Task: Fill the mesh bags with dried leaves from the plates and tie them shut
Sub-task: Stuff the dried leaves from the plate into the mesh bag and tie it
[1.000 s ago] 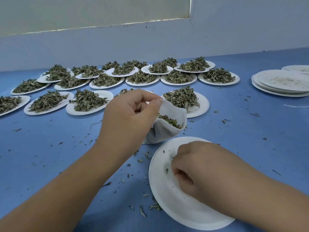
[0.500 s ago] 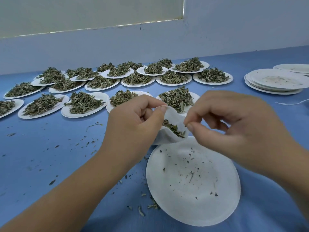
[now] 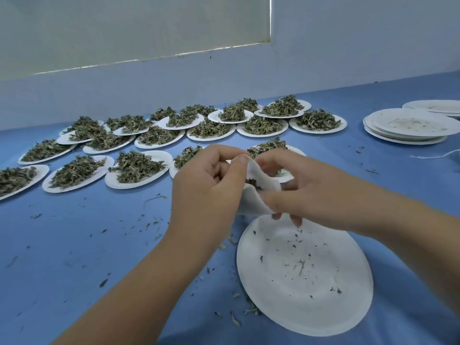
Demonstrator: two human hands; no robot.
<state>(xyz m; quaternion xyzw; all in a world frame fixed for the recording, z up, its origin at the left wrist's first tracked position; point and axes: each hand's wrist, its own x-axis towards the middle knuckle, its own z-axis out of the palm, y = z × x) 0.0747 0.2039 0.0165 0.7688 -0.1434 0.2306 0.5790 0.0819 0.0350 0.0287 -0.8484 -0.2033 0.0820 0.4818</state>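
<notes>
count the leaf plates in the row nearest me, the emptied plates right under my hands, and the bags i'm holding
leaf plates, nearest row: 5
emptied plate: 1
mesh bag: 1
total: 7

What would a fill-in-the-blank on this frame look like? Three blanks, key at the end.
The left hand and right hand both hold one white ____.
The table is coloured ____.
The plate stack lies on the person's ____ side.
Missing: bag; blue; right.
</notes>
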